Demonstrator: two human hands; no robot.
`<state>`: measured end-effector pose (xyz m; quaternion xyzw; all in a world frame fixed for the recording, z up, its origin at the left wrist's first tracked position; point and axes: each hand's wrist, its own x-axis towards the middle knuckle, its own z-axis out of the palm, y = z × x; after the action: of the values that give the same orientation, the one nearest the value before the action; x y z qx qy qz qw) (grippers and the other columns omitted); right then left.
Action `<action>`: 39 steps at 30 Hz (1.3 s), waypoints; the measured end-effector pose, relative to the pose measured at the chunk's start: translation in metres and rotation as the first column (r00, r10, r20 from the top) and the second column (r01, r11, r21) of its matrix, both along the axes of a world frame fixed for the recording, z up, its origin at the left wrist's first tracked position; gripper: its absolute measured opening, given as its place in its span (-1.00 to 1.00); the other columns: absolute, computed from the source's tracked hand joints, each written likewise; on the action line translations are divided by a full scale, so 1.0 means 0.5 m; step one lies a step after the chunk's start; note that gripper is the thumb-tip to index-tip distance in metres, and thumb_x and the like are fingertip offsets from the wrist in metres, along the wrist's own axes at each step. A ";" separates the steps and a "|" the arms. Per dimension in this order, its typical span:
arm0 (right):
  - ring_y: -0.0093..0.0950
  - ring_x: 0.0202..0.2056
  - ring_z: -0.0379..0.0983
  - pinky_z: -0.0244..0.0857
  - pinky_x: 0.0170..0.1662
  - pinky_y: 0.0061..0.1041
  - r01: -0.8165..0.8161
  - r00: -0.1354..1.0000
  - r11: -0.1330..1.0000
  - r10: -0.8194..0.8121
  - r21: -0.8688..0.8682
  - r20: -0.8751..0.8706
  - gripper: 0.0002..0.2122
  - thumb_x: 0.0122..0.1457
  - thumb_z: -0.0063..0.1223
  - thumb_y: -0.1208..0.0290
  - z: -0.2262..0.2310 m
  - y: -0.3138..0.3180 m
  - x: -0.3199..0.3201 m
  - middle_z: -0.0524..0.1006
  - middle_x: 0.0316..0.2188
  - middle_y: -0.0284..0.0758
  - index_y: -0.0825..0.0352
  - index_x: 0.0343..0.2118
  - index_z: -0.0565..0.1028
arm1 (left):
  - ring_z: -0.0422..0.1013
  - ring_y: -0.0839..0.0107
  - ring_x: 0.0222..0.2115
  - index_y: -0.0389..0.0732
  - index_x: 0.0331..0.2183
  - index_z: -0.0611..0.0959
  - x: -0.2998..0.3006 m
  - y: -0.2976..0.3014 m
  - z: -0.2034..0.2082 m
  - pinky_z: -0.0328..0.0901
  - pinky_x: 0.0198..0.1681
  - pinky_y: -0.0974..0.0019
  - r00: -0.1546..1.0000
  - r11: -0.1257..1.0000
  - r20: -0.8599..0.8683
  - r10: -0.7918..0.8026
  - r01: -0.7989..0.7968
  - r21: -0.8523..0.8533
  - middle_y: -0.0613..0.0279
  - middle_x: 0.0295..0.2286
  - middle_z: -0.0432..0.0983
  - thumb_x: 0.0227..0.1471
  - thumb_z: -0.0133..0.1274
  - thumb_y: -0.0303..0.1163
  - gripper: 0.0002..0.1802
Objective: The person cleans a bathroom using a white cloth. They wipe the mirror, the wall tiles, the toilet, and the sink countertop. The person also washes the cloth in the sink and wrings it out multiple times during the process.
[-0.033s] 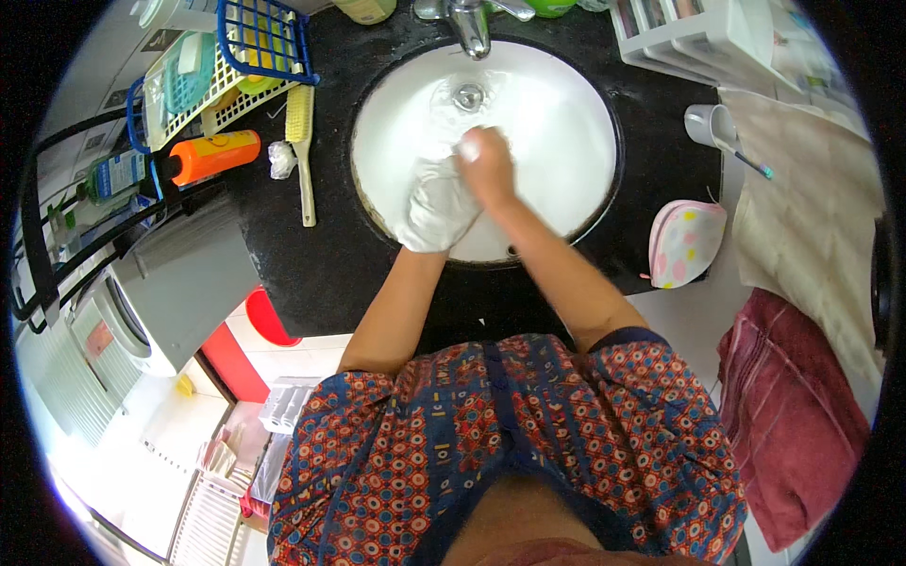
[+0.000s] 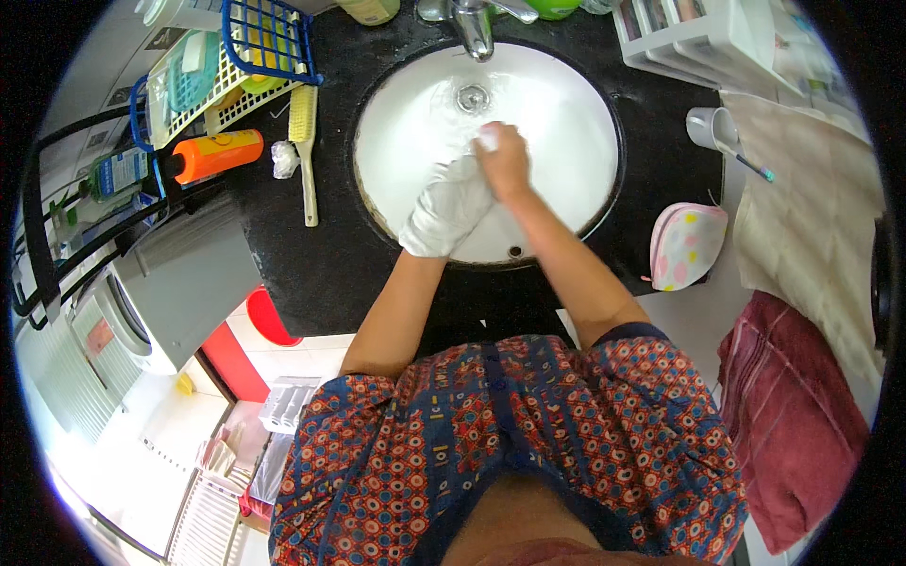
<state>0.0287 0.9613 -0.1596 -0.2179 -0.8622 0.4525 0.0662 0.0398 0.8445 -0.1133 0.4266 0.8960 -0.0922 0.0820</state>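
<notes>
A wet white cloth (image 2: 444,209), perhaps a sock, covers my left hand up to the wrist, over the near left part of the white oval basin (image 2: 576,141). Its fingers are hidden inside the fabric. My right hand (image 2: 505,162) is closed at the far end of the cloth, pressed against it. A small white piece (image 2: 488,140) shows at its fingertips; whether it is soap or a fold of the cloth I cannot make out. Beyond both hands lies the drain (image 2: 473,98), with water around it, below the chrome tap (image 2: 475,38).
Left of the basin, a scrubbing brush (image 2: 303,141), an orange bottle (image 2: 217,156) and a blue basket (image 2: 271,42) sit on the black counter (image 2: 311,274). At right are a white mug (image 2: 710,127), a spotted pouch (image 2: 689,247), a drawer unit (image 2: 689,52) and a maroon towel (image 2: 793,424).
Both hands have shifted slightly to the right, and the right one a little farther from me along the cloth. The cloth stays over my left hand.
</notes>
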 end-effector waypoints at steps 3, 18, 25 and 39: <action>-0.24 -0.23 0.45 0.31 -0.13 -0.39 -0.177 0.981 0.877 0.194 -0.447 -0.007 -0.70 -0.04 0.24 0.33 0.033 0.040 0.013 0.48 -0.31 -0.14 0.33 -0.24 0.53 | 0.44 0.18 -0.28 -0.29 -0.24 0.52 -0.013 -0.029 -0.016 0.37 -0.17 0.22 0.961 0.799 0.255 0.107 -0.235 0.553 0.09 -0.35 0.49 -0.04 0.10 -0.35 -0.70; -0.26 -0.35 0.44 0.34 -0.26 -0.39 -0.353 0.935 0.910 0.332 -0.219 -0.128 -0.79 -0.07 0.22 0.41 0.209 -0.029 0.065 0.46 -0.42 -0.20 0.40 -0.39 0.51 | 0.06 0.00 0.17 -0.08 0.22 0.11 0.011 -0.066 -0.101 0.12 0.13 -0.12 -0.159 -0.145 0.345 -0.925 -0.693 -0.706 -0.04 0.13 0.13 0.20 -0.33 0.13 -0.29; -0.18 -0.32 0.36 0.22 -0.28 -0.26 -0.435 0.847 0.871 0.482 0.229 -0.226 -0.81 -0.12 0.17 0.45 0.199 -0.075 0.078 0.40 -0.43 -0.20 0.29 -0.39 0.48 | 0.30 0.15 0.02 -0.19 0.13 0.27 -0.020 -0.002 -0.020 0.25 0.07 0.12 -0.200 -0.054 0.438 -0.877 -0.863 -0.502 0.01 0.03 0.30 0.24 -0.26 -0.25 -0.54; -0.10 -0.27 0.32 0.21 -0.18 -0.21 -0.231 0.969 0.940 0.246 0.251 -0.031 -0.76 -0.26 0.23 0.46 -0.010 -0.052 -0.043 0.40 -0.42 -0.13 0.30 -0.46 0.46 | 0.30 0.18 0.00 -0.20 0.09 0.33 0.007 -0.040 -0.101 0.22 0.08 0.12 -0.166 -0.015 0.134 -0.977 -0.576 -0.817 0.09 -0.04 0.37 0.22 -0.32 -0.13 -0.49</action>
<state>0.0072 0.9353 -0.1647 -0.0878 -0.9291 0.3535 0.0642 0.0433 0.8243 -0.1638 0.3524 0.0590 -0.8666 -0.3483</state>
